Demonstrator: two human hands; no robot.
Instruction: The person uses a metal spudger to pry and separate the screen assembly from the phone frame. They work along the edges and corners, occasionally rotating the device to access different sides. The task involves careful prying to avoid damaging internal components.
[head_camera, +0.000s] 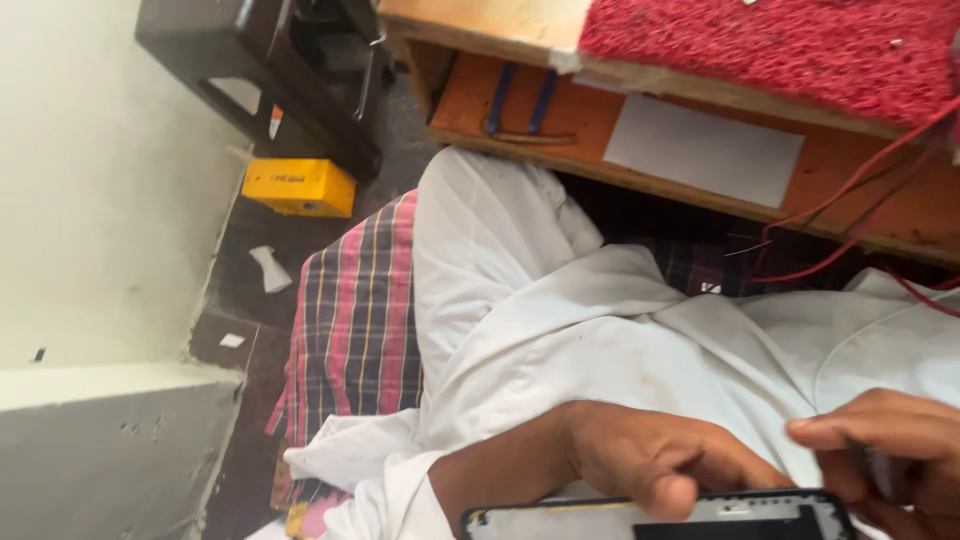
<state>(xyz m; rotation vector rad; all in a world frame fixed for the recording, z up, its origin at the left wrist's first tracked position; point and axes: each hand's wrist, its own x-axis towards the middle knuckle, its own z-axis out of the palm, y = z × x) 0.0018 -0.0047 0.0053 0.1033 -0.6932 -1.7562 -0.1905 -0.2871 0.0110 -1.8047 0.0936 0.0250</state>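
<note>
A yellow rectangular box (298, 186) lies on the dark floor (245, 265) near the wall. The left hand (655, 460) curls its fingers over the top edge of a flat black-framed phone panel (655, 518) above the lap. The right hand (895, 450) touches the panel's right corner; whether it grips cannot be told.
</note>
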